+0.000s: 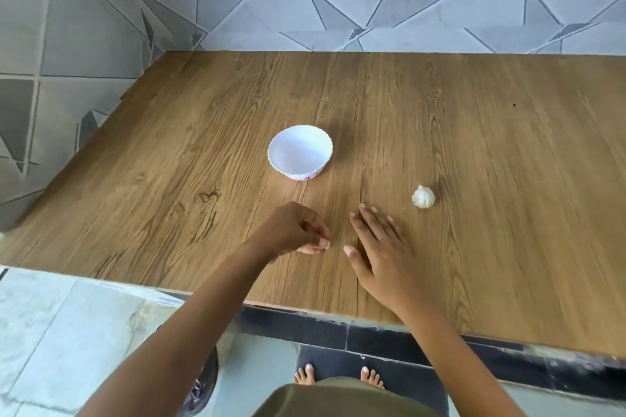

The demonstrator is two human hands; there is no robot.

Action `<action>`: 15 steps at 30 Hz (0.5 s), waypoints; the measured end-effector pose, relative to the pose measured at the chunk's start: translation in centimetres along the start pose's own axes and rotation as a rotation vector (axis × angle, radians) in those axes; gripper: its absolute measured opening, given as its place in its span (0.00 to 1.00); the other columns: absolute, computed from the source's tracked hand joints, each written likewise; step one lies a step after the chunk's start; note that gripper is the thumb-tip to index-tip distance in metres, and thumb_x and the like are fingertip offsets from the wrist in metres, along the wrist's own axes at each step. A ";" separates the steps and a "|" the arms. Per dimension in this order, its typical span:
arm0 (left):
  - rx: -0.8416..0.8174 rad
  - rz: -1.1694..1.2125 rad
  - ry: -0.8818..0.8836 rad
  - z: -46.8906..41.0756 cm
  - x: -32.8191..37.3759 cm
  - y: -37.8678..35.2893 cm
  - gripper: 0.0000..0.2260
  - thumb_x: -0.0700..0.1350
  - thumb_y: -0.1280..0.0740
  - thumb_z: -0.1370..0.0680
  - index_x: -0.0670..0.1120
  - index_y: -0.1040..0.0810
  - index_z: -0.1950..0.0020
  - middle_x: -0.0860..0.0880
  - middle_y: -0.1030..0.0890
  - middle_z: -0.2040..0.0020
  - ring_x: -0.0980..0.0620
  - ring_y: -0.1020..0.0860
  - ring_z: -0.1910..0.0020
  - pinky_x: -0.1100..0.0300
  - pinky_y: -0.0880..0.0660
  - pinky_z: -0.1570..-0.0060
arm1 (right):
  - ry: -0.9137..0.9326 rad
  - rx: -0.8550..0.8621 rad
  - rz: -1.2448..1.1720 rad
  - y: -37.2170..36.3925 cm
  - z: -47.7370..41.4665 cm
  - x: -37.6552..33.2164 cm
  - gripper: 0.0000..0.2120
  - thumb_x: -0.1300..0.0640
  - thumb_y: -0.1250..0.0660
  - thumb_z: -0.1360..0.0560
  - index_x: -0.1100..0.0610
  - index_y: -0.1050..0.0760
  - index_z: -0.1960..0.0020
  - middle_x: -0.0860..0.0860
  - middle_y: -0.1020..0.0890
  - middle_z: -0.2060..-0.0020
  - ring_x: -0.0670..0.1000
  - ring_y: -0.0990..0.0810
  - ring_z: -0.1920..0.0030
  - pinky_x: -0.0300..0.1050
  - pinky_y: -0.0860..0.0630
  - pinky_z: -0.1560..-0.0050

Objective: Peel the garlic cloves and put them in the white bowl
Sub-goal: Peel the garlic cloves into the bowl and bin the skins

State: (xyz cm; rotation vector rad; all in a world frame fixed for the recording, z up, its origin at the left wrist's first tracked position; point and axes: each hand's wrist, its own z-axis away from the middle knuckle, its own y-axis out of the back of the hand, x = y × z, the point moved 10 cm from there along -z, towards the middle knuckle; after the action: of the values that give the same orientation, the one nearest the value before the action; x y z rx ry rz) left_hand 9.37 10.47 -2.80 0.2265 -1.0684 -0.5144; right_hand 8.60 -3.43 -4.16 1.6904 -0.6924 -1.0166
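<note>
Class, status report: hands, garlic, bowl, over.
Left hand curled, nothing seen in its grip; right hand open, flat over table. Garlic bulb whole, untouched; white bowl empty. Nothing between hand and bulb.

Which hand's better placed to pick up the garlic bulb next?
Right. The right hand is open, fingers straight, and nearer the garlic bulb, which lies to its right. The left hand is curled and sits farther off, nearer the white bowl.
</note>
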 end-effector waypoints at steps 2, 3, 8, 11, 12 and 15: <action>-0.007 -0.108 -0.002 -0.4 0.2 0.1 0.04 0.37 0.26 0.29 0.38 0.18 0.56 0.44 0.16 0.62 0.57 0.18 0.66 0.69 0.24 0.65 | -0.009 0.003 -0.010 0.1 0.0 0.0 0.29 0.41 0.56 0.21 0.55 0.40 0.26 0.53 0.39 0.26 0.52 0.44 0.25 0.53 0.48 0.26; -0.028 -0.142 -0.003 -0.5 0.2 -0.1 0.04 0.38 0.26 0.29 0.39 0.18 0.57 0.45 0.16 0.62 0.58 0.18 0.66 0.70 0.25 0.66 | -0.013 0.007 -0.009 0.2 0.0 0.0 0.29 0.42 0.55 0.21 0.56 0.39 0.26 0.53 0.38 0.26 0.52 0.43 0.25 0.53 0.47 0.26; -0.082 -0.226 -0.003 -0.5 0.9 -0.6 0.04 0.35 0.27 0.28 0.41 0.20 0.60 0.49 0.20 0.67 0.57 0.21 0.67 0.69 0.25 0.67 | -0.022 0.022 0.022 0.5 0.1 -0.3 0.28 0.43 0.52 0.21 0.57 0.36 0.27 0.54 0.35 0.27 0.53 0.39 0.26 0.53 0.44 0.27; -0.085 -0.337 0.010 -0.8 1.3 -1.0 0.06 0.36 0.28 0.28 0.43 0.22 0.62 0.50 0.21 0.68 0.57 0.22 0.68 0.65 0.23 0.63 | -0.026 0.016 0.026 0.7 0.1 -0.4 0.28 0.44 0.52 0.21 0.57 0.35 0.27 0.55 0.35 0.27 0.53 0.39 0.26 0.53 0.44 0.27; -0.083 -0.381 0.008 -0.9 1.5 -1.0 0.07 0.36 0.28 0.27 0.44 0.23 0.63 0.51 0.22 0.69 0.58 0.23 0.70 0.67 0.25 0.65 | -0.027 0.017 0.029 0.8 0.1 -0.4 0.28 0.44 0.52 0.21 0.57 0.35 0.28 0.55 0.35 0.28 0.53 0.39 0.27 0.53 0.44 0.27; -0.065 -0.503 -0.004 -1.3 2.3 -1.2 0.06 0.38 0.27 0.28 0.45 0.23 0.62 0.52 0.23 0.70 0.59 0.24 0.71 0.70 0.27 0.70 | -0.028 0.015 0.040 0.8 0.2 -0.6 0.29 0.44 0.53 0.21 0.57 0.36 0.27 0.55 0.36 0.27 0.53 0.40 0.26 0.52 0.46 0.27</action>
State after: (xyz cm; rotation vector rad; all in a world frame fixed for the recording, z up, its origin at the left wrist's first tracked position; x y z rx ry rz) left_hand 11.03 8.19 -2.10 0.4420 -0.9956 -0.9993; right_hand 8.17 -3.35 -3.22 1.6723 -0.7507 -1.0110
